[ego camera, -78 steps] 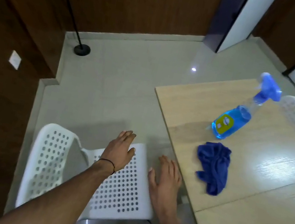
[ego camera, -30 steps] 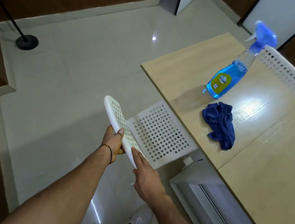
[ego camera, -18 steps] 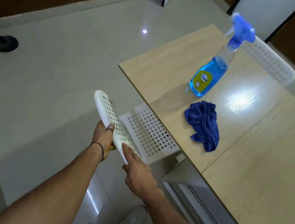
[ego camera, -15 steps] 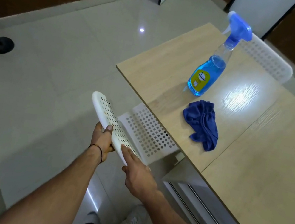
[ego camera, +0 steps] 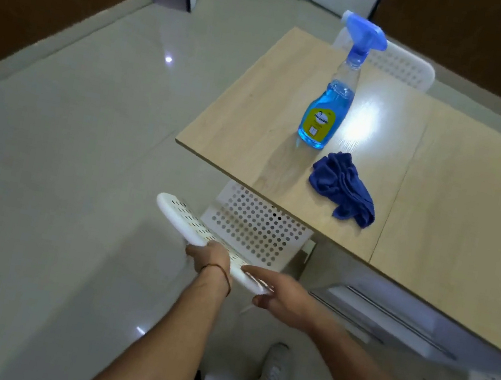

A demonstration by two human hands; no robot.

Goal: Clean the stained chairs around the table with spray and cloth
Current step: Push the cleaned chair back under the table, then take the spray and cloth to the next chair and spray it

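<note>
Beside the table (ego camera: 255, 117), both hands, left hand (ego camera: 210, 258) and right hand (ego camera: 282, 297), grip the chair (ego camera: 256, 227) backrest.

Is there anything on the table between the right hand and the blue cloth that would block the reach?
Nothing visible blocks it. The right hand holds the chair back below the table edge. The cloth lies on bare wood near that edge. The spray bottle stands beyond the cloth, out of the way.

Wooden table (ego camera: 460, 206) bears spray bottle (ego camera: 325, 116), blue cloth (ego camera: 343, 189).
</note>
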